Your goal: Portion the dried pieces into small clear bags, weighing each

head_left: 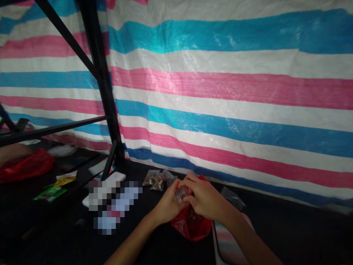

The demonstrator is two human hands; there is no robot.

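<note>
Over a red plastic bag (190,230), my two hands come together around a small clear plastic bag (181,193). My left hand (167,204) grips its left side with the fingers closed. My right hand (204,195) pinches it from the right, thumb and fingers bent over the top. What the clear bag contains cannot be made out. Some small brown pieces show inside the mouth of the red bag. Just beyond my left hand lie several small clear zip bags (157,182) with brownish bits in them.
A flat clear bag (233,197) lies right of my hands, and a dark-screened phone or tablet (230,243) sits under my right forearm. Blurred-out items and a white device (120,177) are to the left. Farther left are green (51,194) and yellow packets. Black metal posts (103,84) stand before a striped tarp.
</note>
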